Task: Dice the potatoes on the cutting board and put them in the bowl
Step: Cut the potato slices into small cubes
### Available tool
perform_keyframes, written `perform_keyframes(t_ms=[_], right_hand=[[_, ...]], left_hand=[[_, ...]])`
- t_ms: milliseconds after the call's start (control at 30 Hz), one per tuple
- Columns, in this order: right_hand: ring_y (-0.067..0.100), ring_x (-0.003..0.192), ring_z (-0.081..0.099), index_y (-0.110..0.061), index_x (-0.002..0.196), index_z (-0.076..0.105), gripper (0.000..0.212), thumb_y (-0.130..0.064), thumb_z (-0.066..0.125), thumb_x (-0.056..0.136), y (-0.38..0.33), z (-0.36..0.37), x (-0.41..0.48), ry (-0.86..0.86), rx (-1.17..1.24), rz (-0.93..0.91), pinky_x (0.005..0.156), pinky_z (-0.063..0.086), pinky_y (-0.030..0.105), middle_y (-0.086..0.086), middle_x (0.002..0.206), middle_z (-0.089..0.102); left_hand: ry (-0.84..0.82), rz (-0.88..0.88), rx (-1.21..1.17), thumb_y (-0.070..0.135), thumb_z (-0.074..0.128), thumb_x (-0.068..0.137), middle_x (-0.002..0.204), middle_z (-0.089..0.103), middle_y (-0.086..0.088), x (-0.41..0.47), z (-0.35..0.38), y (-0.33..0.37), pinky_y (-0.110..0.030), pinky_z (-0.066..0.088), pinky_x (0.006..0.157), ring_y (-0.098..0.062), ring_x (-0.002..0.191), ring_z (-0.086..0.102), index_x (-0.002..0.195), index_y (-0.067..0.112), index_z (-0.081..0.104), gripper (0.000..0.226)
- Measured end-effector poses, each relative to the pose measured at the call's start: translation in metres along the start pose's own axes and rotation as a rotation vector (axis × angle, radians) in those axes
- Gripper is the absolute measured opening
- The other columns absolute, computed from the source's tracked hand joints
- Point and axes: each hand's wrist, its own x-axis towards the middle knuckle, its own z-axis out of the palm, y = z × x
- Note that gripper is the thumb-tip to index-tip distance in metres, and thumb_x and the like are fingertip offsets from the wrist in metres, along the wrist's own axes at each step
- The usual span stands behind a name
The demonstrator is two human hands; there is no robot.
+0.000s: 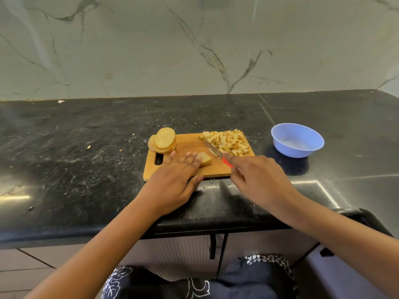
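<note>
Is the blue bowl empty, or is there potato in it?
Empty. The blue bowl shows only its bare inside, and the diced potato lies piled on the cutting board.

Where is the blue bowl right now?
In the head view the blue bowl sits on the black counter, right of the wooden cutting board and apart from it, nearest the pile of diced potato.

Head view, down onto cutting board (188,143)
</note>
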Motion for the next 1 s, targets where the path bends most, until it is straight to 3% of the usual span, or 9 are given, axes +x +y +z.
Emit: perform_keyframes(t_ms=[67,167,267,367,600,833,1000], right_hand=[[0.016,0.068,0.055,-0.031,0.141,0.042,0.046,-0.024,0.043,0.096,-0.003,-0.005,-0.001,-0.005,0.061,0.008,0.061,0.043,0.029,-0.003,0.081,0.061],[0.009,0.061,0.046,-0.032,0.139,0.045,0.044,-0.024,0.041,0.096,-0.008,-0.007,-0.002,-0.019,0.066,-0.007,0.059,0.04,0.028,-0.007,0.077,0.054],[0.008,0.059,0.038,-0.03,0.138,0.047,0.043,-0.024,0.041,0.096,-0.01,-0.008,-0.003,-0.042,0.06,-0.036,0.054,0.031,0.024,-0.005,0.084,0.058],[0.008,0.062,0.042,-0.029,0.138,0.047,0.042,-0.024,0.041,0.096,-0.01,-0.008,-0.001,-0.064,0.068,-0.031,0.053,0.033,0.023,-0.003,0.089,0.063],[0.022,0.091,0.056,-0.023,0.151,0.016,0.053,-0.031,0.031,0.1,-0.02,0.015,0.0,-0.149,-0.146,-0.062,0.061,0.036,0.03,0.003,0.103,0.061],[0.019,0.073,0.05,-0.014,0.151,0.005,0.061,-0.018,0.038,0.1,-0.025,0.027,0.001,-0.129,-0.356,-0.111,0.044,0.024,0.027,0.002,0.106,0.056],[0.017,0.07,0.045,-0.016,0.151,0.007,0.061,-0.019,0.039,0.1,-0.015,0.03,0.007,-0.1,-0.377,-0.116,0.045,0.026,0.027,0.0,0.105,0.056]], left_hand=[[-0.005,-0.007,-0.001,0.072,-0.017,0.077,0.155,0.026,0.0,-0.001,-0.001,0.001,-0.025,-0.01,0.112,-0.011,0.145,0.016,0.149,0.016,0.027,0.101],[-0.022,-0.015,-0.025,0.07,-0.004,0.079,0.155,0.027,0.0,0.0,-0.003,0.002,-0.023,-0.009,0.111,-0.011,0.144,0.017,0.149,0.016,0.027,0.093],[-0.022,-0.012,-0.051,0.061,0.002,0.081,0.154,0.028,-0.001,0.001,-0.003,0.002,-0.022,-0.008,0.111,-0.011,0.144,0.019,0.148,0.016,0.029,0.085],[-0.02,-0.003,-0.065,0.061,0.005,0.082,0.154,0.029,-0.002,0.001,-0.003,0.0,-0.022,-0.007,0.112,-0.012,0.144,0.02,0.148,0.016,0.029,0.084],[-0.027,0.01,-0.055,0.062,0.007,0.081,0.154,0.028,-0.001,0.001,-0.003,-0.001,-0.021,-0.009,0.111,-0.011,0.144,0.019,0.149,0.017,0.027,0.084],[-0.005,0.009,-0.059,0.061,0.009,0.082,0.153,0.03,-0.001,0.001,-0.002,-0.001,-0.021,-0.008,0.111,-0.011,0.143,0.021,0.148,0.016,0.029,0.082],[-0.013,-0.001,-0.056,0.061,0.007,0.081,0.154,0.029,0.001,0.001,-0.003,0.0,-0.019,-0.009,0.11,-0.009,0.143,0.02,0.148,0.018,0.028,0.083]])
